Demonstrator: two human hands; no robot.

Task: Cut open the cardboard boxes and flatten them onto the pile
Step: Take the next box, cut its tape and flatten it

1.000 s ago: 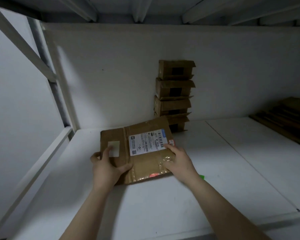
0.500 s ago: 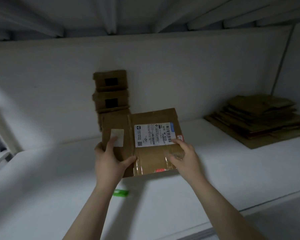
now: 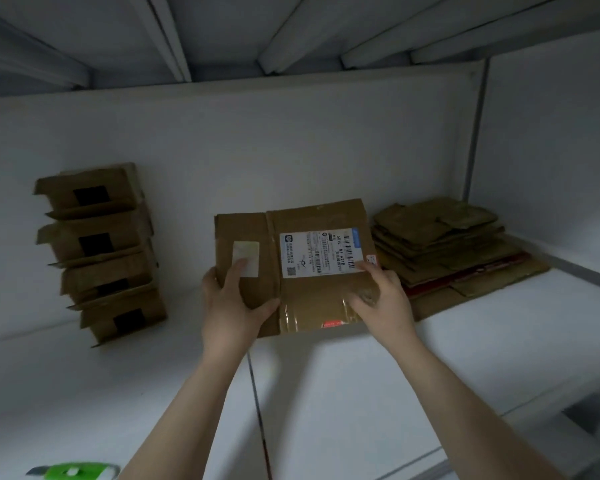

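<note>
At the near left edge of the white table (image 3: 343, 393) lies a green knife (image 3: 77, 471), only partly in view and well apart from everything else. Further back on the left, against the white wall (image 3: 257, 140), stands a stack of boxes (image 3: 101, 251). There are four of them, one on another, each with a dark patch on its front and a flap sticking out. The stack leans a little.

In the middle, the person holds a flattened box (image 3: 323, 216) in both hands, its broad face turned up toward the camera. The left hand (image 3: 232, 306) grips the box at its left near corner. The forefinger is stretched up onto a small white sticker (image 3: 246, 252), the thumb is pressed across the face, and the other fingers are curled round the left edge. A fold line runs down the box just right of that hand. Beyond it sits a white shipping label (image 3: 321, 252) with barcodes, and below that a band of clear tape with a small red sticker (image 3: 332, 323) at the near edge.

The right hand (image 3: 383, 299) grasps the box's right near part, the forefinger reaching the label's lower corner and the thumb on the tape. Whether the box's near edge touches the table I cannot tell.

Just right of the held box, in the back right corner, rests the pile (image 3: 447, 244) of flattened cardboard.
</note>
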